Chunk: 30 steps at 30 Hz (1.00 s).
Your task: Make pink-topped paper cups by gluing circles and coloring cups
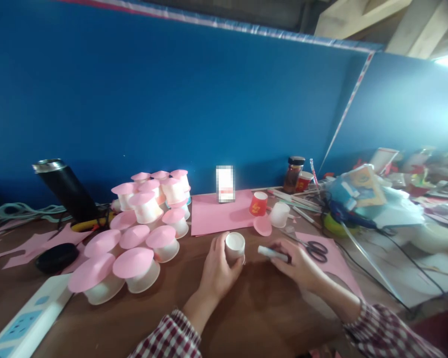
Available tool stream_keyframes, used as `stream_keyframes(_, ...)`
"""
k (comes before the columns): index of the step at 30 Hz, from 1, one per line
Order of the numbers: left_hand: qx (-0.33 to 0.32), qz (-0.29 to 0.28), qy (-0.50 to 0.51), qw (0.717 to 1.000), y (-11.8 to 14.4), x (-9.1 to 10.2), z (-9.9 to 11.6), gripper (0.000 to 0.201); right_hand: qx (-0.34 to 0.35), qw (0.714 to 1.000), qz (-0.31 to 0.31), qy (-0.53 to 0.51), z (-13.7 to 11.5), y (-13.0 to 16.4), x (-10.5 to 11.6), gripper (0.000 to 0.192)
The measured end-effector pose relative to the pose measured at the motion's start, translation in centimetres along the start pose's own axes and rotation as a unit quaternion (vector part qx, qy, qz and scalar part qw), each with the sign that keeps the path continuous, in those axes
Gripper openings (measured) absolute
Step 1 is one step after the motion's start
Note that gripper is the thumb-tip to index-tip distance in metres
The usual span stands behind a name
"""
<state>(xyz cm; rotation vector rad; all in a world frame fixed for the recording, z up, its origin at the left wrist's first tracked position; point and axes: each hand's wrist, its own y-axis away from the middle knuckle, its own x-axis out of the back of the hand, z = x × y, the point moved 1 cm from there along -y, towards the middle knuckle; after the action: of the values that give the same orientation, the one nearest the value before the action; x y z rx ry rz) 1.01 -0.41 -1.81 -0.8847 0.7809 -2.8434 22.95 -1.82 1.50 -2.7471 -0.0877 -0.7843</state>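
- Landmark: the white paper cup (235,246) held over the brown table (254,303), just in front of the person.
- Left hand (218,271) is wrapped around that cup from its near-left side, fingers curled on the wall. The cup is upside down, its base facing up and a little toward the camera; long axis close to vertical, slightly tilted.
- Right hand (296,263), just right of the cup, is clenched on a glue stick (272,254). The stick lies nearly horizontal, its tip pointing left at the cup, not touching it.
- Judged progress: the cup base is bare, no pink disc on it yet, so this one is unfinished.
- Loose pink paper disc (262,225) lies flat just beyond the cup, to its right.
- Scissors (315,248) lie right of the cup, past the right hand, on a pink sheet.
- Left of the cup: a cluster of finished cups with pink tops (142,233), well over a dozen, some stacked. Looks like most of the batch is done.
- Beyond the cup: one more bare white cup (280,215) and a red cup (259,203), both uncapped, likely still left.
- Pink paper sheet (212,214) lies farther back, against the blue wall (171,99).
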Motion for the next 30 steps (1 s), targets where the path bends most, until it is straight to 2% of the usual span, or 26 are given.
stream_keyframes(7, -0.056, -0.008, -0.027, 0.998, 0.3, -0.3, -0.1, 0.06, 0.004, 0.982, 0.019, 0.186, 3.2, 1.2, 0.9, 0.02)
stream_keyframes(14, -0.033, -0.019, -0.018, 0.999, 0.2, -0.3, -0.1, 0.054, 0.038, 0.964, 0.024, 0.263, 2.7, 0.7, 0.9, 0.019)
stream_keyframes(19, -0.021, -0.022, -0.008, 1.0, 0.2, -0.4, -0.3, 0.06, 0.03, 0.956, 0.004, 0.29, 2.6, 0.2, 1.5, 0.024)
stream_keyframes(24, 0.028, -0.062, 0.007, 0.998, 0.2, -0.4, -0.4, 0.07, 0.032, 0.932, -0.024, 0.359, 1.0, -2.4, 1.8, 0.031)
stream_keyframes(27, 0.044, -0.078, 0.015, 0.996, 0.0, -0.2, -0.5, 0.083, 0.008, 0.9, -0.055, 0.433, 0.1, -4.7, 0.9, 0.025)
stream_keyframes(30, 0.052, -0.075, 0.034, 0.995, 0.0, 0.2, -0.6, 0.097, 0.016, 0.889, -0.075, 0.451, 0.0, -6.8, -0.6, 0.025)
